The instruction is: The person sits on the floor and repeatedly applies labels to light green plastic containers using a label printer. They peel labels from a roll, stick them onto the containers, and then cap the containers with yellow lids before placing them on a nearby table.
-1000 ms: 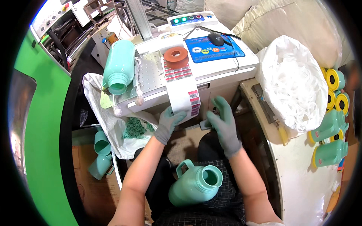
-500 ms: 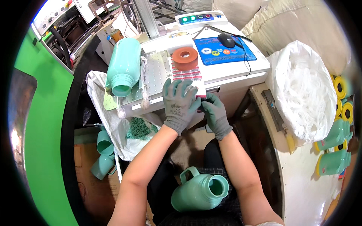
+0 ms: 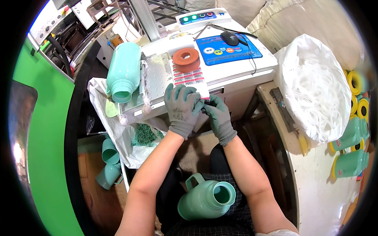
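Note:
A sheet of red-and-white stickers (image 3: pixel 190 76) lies at the front of the white machine, weighed down by a brown-orange ring (image 3: pixel 186 59). My left hand (image 3: pixel 182 105), in a grey-green glove, rests on the near end of the sheet with its fingers stretched out. Beside it my right hand (image 3: pixel 217 118), gloved too, pinches at the sheet's near right corner; the fingertips partly hide what they grip. In my lap leans a green jug (image 3: pixel 204 201) with a handle, its mouth uncovered. Another green jug body (image 3: pixel 125 70) lies on the machine's perforated plate (image 3: pixel 156 76), mouth toward me.
A white sack (image 3: pixel 315 94) of translucent rings stands on the right-hand bench, with green jugs (image 3: pixel 350 164) beyond. Lower left, green pieces (image 3: pixel 110 151) lie beside a bag (image 3: pixel 136 155) with green scraps. A mouse (image 3: pixel 229 38) sits on a blue panel (image 3: pixel 224 51).
My view has shifted slightly. Both hands stay at the near end of the sticker sheet, and the right fingers have drawn closer to the left thumb. The jugs keep their places.

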The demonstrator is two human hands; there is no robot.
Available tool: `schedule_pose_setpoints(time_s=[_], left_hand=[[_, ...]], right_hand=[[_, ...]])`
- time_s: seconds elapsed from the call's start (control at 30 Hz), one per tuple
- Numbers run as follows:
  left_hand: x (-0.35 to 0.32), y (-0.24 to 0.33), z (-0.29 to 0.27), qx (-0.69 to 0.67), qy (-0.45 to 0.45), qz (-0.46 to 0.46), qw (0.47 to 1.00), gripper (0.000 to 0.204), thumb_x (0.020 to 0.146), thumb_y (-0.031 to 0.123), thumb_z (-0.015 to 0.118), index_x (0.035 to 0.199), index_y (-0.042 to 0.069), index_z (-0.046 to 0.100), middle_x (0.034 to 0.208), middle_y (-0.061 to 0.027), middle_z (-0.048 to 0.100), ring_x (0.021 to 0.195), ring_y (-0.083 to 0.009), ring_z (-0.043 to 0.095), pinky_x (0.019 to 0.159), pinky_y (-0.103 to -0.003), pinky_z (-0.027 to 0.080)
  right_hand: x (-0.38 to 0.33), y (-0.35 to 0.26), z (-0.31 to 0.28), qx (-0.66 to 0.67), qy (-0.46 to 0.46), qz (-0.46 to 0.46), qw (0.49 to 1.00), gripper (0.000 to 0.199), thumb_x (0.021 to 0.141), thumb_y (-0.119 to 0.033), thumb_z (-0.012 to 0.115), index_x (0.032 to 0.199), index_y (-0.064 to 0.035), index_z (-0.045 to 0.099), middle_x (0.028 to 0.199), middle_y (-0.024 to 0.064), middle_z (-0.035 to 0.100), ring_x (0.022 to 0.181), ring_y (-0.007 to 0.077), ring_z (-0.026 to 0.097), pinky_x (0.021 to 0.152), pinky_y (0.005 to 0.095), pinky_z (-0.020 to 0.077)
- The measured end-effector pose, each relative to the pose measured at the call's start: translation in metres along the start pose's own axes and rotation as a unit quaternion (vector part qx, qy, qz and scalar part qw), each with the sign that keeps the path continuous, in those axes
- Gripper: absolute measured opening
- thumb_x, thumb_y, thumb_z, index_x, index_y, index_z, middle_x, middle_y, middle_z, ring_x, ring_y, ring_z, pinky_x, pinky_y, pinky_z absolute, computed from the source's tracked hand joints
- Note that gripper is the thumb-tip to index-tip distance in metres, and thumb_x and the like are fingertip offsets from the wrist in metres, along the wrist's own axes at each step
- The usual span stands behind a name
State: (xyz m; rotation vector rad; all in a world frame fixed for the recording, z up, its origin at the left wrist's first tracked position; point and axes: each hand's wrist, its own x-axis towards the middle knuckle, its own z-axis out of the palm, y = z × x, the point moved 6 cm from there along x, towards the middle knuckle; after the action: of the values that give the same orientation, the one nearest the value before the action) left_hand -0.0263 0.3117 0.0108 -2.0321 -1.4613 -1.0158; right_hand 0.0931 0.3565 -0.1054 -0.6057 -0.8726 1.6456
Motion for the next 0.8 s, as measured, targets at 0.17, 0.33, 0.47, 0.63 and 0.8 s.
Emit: schedule_pose_setpoints(time_s=[0.17, 0.33, 0.47, 0.63, 0.8], left_hand=[[-0.003, 0.005, 0.000, -0.005, 0.006, -0.012, 1.000, 0.019, 0.079, 0.021, 0.079, 0.095, 0.016, 0.069, 0.108, -0.0027, 0.066, 0.114, -0.0302, 0.060, 0.116, -0.056, 0.039], [0.000, 0.003, 0.006, 0.013, -0.013, -0.023, 1.000, 0.022, 0.077, 0.019, 0.077, 0.097, 0.016, 0.069, 0.107, -0.0032, 0.066, 0.112, -0.0315, 0.060, 0.115, -0.056, 0.040], [-0.001, 0.004, 0.007, -0.007, -0.007, -0.013, 1.000, 0.022, 0.077, 0.020, 0.078, 0.096, 0.015, 0.069, 0.107, -0.0034, 0.066, 0.111, -0.0322, 0.060, 0.113, -0.056, 0.041], [0.004, 0.005, 0.010, 0.016, -0.016, -0.025, 0.999, 0.020, 0.077, 0.019, 0.078, 0.094, 0.015, 0.068, 0.107, -0.0035, 0.066, 0.110, -0.0326, 0.060, 0.111, -0.056, 0.041], [-0.002, 0.004, 0.009, 0.010, -0.017, -0.019, 1.000, 0.020, 0.077, 0.020, 0.078, 0.094, 0.015, 0.068, 0.108, -0.0037, 0.066, 0.111, -0.0330, 0.060, 0.112, -0.056, 0.041]], right_hand=[[-0.007, -0.005, 0.004, 0.017, -0.013, 0.032, 0.999, 0.042, 0.093, 0.001, 0.061, 0.135, 0.0031, 0.062, 0.118, 0.0079, 0.070, 0.098, 0.0139, 0.064, 0.089, 0.0296, 0.0530], [-0.003, -0.005, 0.002, -0.037, 0.006, 0.001, 0.999, 0.046, 0.091, 0.000, 0.060, 0.136, 0.0032, 0.061, 0.120, 0.0076, 0.069, 0.100, 0.0141, 0.065, 0.091, 0.0295, 0.0527], [-0.003, -0.004, -0.003, -0.020, -0.006, 0.013, 1.000, 0.049, 0.089, 0.000, 0.060, 0.138, 0.0038, 0.060, 0.123, 0.0092, 0.069, 0.105, 0.0146, 0.066, 0.093, 0.0291, 0.0522], [-0.004, -0.005, -0.002, -0.060, -0.004, -0.009, 0.998, 0.050, 0.090, 0.003, 0.058, 0.141, 0.0052, 0.057, 0.129, 0.0113, 0.068, 0.110, 0.0159, 0.066, 0.097, 0.0299, 0.0525], [-0.002, 0.007, -0.003, -0.029, -0.021, 0.004, 0.999, 0.055, 0.087, 0.009, 0.054, 0.142, 0.0049, 0.056, 0.128, 0.0101, 0.067, 0.113, 0.0162, 0.066, 0.101, 0.0306, 0.0540]])
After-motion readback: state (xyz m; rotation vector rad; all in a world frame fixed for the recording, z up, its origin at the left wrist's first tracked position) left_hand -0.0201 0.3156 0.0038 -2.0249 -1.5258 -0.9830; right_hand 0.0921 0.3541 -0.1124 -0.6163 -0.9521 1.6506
